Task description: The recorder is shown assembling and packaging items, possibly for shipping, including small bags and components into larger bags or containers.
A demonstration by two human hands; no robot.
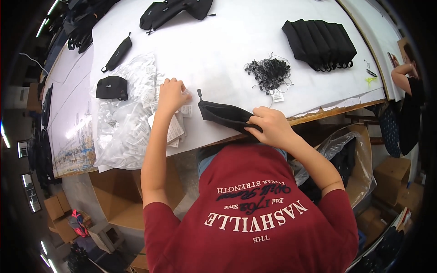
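A wide white surface (227, 45) with a worn wooden front edge fills the upper view, brown cardboard boxes (118, 200) stand on the floor beneath it, and strip lights (5, 136) glow along the dim left rim of the room.

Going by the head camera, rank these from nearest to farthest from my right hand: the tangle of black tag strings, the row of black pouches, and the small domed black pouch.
From the right hand:
1. Tangle of black tag strings, just beyond it on the table.
2. Row of black pouches, farther back, to the right.
3. Small domed black pouch, far left, past the left hand.
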